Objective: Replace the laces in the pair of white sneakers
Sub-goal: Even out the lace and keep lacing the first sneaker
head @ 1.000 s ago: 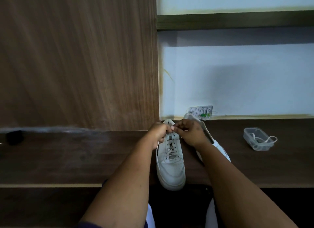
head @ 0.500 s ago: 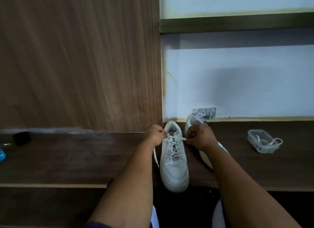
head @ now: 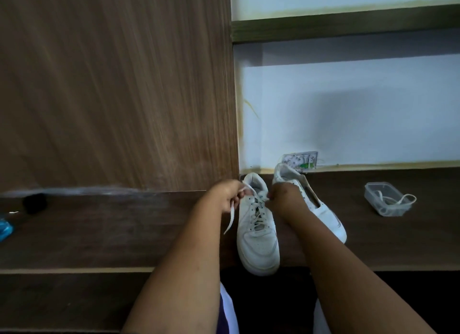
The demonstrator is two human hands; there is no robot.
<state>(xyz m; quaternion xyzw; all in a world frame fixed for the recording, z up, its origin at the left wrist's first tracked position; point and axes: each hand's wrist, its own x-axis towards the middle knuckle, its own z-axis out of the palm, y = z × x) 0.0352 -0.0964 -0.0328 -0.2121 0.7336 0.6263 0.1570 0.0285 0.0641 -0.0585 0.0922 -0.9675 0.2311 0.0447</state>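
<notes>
White leather sneaker (head: 257, 231), laced, toe overhanging the near edge of the dark wooden shelf (head: 99, 234). Left hand (head: 225, 195) pinches one end of the flat white lace (head: 230, 219); right hand (head: 283, 199) curls on the other end, beside the unlaced second sneaker (head: 321, 209) just right. Judged step: tightening; draw both ends evenly outward. Far right, a clear plastic tub (head: 384, 199) holds another lace. Wood-grain panel (head: 112, 84) and pale wall (head: 348, 114) behind.
</notes>
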